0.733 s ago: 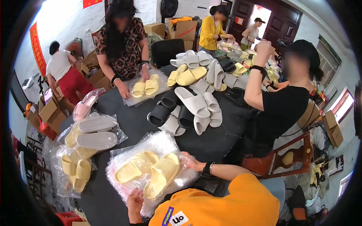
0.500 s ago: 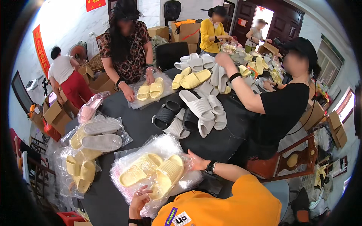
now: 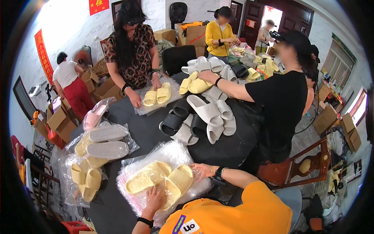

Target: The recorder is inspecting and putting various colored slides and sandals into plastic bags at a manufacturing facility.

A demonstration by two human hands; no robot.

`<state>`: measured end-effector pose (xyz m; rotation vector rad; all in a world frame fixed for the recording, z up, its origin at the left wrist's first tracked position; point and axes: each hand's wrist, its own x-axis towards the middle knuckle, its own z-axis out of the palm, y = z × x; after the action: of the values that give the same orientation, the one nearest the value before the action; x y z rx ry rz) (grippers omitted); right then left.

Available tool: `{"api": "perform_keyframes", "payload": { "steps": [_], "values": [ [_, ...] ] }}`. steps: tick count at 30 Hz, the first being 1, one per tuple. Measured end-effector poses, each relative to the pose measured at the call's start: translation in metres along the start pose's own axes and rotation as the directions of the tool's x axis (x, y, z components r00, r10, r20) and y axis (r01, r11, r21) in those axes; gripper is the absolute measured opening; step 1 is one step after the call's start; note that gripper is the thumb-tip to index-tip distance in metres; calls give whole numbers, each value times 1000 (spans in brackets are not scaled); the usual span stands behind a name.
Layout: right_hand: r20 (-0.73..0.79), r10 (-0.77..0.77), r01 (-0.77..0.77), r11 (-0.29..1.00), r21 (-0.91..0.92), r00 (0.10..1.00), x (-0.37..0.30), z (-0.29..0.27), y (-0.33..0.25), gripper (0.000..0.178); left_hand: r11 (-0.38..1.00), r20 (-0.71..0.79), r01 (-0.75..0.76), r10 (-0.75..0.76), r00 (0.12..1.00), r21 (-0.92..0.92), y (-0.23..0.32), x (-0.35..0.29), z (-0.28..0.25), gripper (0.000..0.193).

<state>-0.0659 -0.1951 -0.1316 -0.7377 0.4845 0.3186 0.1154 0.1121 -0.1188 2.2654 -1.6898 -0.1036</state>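
Observation:
In front of me, a pair of pale yellow slippers (image 3: 180, 180) lies in a clear plastic bag (image 3: 134, 204). The bag sits on a stack of clear bags (image 3: 171, 150) on the black table. My left hand (image 3: 155, 198) is laid on the bag at the near side, between the slippers, fingers spread. My right hand (image 3: 204, 170) touches the bag's right side beside the right slipper, its fingers stretched out. Several bagged slippers, yellow and grey (image 3: 108, 150), lie to my left. Loose grey and black slippers (image 3: 204, 111) are piled beyond the stack.
Across the black table (image 3: 134, 111), a person in a patterned top (image 3: 130, 50) handles bagged yellow slippers (image 3: 157, 94). At the right, a person in black (image 3: 278, 97) reaches over the slipper pile. A wooden chair (image 3: 300, 165) stands to my right; cardboard boxes (image 3: 60, 121) are at the far left.
My left hand has moved up and right onto the bag between the slippers. My right hand stays by the bag's right side. The person in black has lowered a hand to a yellow slipper.

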Motion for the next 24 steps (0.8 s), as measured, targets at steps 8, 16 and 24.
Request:
{"api": "perform_keyframes", "payload": {
  "steps": [8, 16, 24],
  "values": [
    [176, -170, 207, 952, -224, 970, 16, -37, 16, 55, 994, -114, 16, -3, 993, 105, 4, 13, 8, 51],
    [153, -130, 157, 971, -182, 980, 2, -11, 5, 44, 995, -188, 80, -68, 980, 60, -10, 9, 10, 59],
    [256, -236, 276, 952, -135, 938, 18, -41, 22, 54, 999, -232, 27, -32, 972, -25, -12, 31, -7, 61]
  ]
}}
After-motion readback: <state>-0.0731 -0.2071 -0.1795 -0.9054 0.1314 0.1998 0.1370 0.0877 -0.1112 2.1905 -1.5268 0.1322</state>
